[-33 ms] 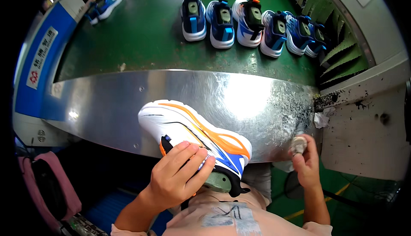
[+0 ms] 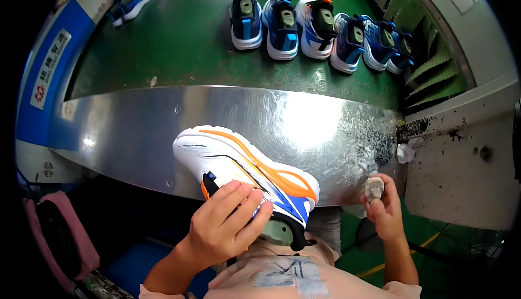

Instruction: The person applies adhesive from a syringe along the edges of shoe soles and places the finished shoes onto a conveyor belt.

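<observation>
A white running shoe (image 2: 252,163) with an orange and blue midsole lies on its side, its toe toward the far left. Fingers of my left hand (image 2: 230,217) are closed on its upper near the tongue. Inside the heel opening sits a green shoe last (image 2: 278,232). Away to the right, near the metal's front edge, my right hand (image 2: 384,207) pinches a small off-white lump (image 2: 374,188). The lump's exact kind does not show. It is apart from the shoe.
Beyond the shiny metal ledge (image 2: 135,136), several lasted shoes (image 2: 282,30) stand in a row on a green surface (image 2: 163,44). Blue shoes (image 2: 133,6) are at the far left. Crumpled white paper (image 2: 406,151) lies by the right-hand panel, where green flaps (image 2: 434,74) hang.
My right hand has shifted slightly left and nearer, turning the off-white lump a little. My left hand and the white shoe have barely moved.
</observation>
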Demonstrator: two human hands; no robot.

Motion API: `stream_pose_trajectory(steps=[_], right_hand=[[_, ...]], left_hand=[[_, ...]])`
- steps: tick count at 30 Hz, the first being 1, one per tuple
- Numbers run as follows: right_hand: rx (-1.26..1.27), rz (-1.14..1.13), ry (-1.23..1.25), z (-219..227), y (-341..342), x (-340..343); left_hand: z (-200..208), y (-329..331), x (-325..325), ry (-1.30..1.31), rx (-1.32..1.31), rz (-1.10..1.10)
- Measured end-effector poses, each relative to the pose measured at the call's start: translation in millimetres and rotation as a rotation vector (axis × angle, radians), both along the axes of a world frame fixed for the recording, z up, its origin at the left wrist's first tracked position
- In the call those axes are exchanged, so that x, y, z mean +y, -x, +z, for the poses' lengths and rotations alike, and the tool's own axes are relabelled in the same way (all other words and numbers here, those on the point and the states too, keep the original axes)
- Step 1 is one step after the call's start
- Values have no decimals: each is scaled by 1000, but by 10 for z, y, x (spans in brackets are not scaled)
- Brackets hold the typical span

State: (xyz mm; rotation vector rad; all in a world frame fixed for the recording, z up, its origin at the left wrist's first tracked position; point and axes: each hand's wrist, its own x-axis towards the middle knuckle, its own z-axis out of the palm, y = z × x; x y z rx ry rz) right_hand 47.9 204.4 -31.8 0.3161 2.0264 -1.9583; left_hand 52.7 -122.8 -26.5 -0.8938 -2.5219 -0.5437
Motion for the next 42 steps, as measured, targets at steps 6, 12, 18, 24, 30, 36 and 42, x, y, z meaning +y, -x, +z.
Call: stream_pose_trajectory(steps=[6, 12, 18, 24, 30, 36, 42], right_hand=[[46, 129, 230, 706, 414, -606], [-101, 654, 595, 883, 1046, -1556], [-397, 607, 619, 782, 1149, -2217], [-480, 562, 565, 716, 1174, -2454], [-352, 719, 476, 680, 1258, -2477], [-260, 785, 83, 873, 1200, -2480], [-212, 681, 134, 870, 1082, -2104]], left_hand=[[-75, -148, -10, -30, 20, 10], [-136, -116, -80, -93, 66, -47], [-252, -153, -92, -143, 147, -24], [-256, -142, -161, -127, 170, -26], [-219, -99, -216, -86, 194, -47], [-245, -131, -207, -131, 190, -36], [-217, -107, -182, -147, 108, -34]])
